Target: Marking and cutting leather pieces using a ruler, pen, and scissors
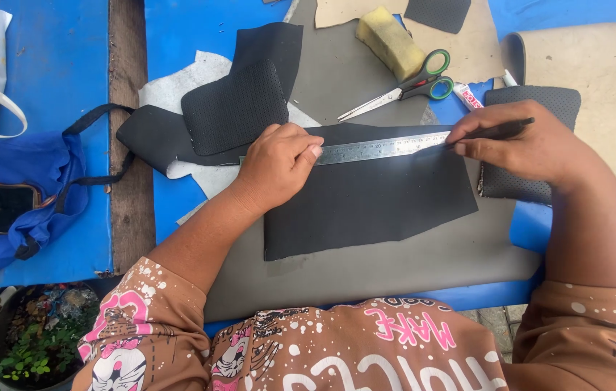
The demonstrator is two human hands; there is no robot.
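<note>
Head view: toward the bench's left edge lies a blue bag [25,181]. Mid-bench, the left hand [275,163] presses its curled-together fingers [306,148] flat on a steel ruler [380,148] laid across a black sheet [366,195]. Further right, the right hand [529,145] pinches a black pen [492,132] at the ruler's end; scissors [409,83] lie near the far edge

Flat black sheet of material [373,203], steel ruler [380,148], slim black pen [492,132].

Sheet lying flat on grey mat over blue desk, lower edge cut at a slant. Ruler laid across sheet's upper edge, nearly level, pressed at its left end under fingertips. Pen held tilted, tip touching sheet just beside ruler's right end.
</note>
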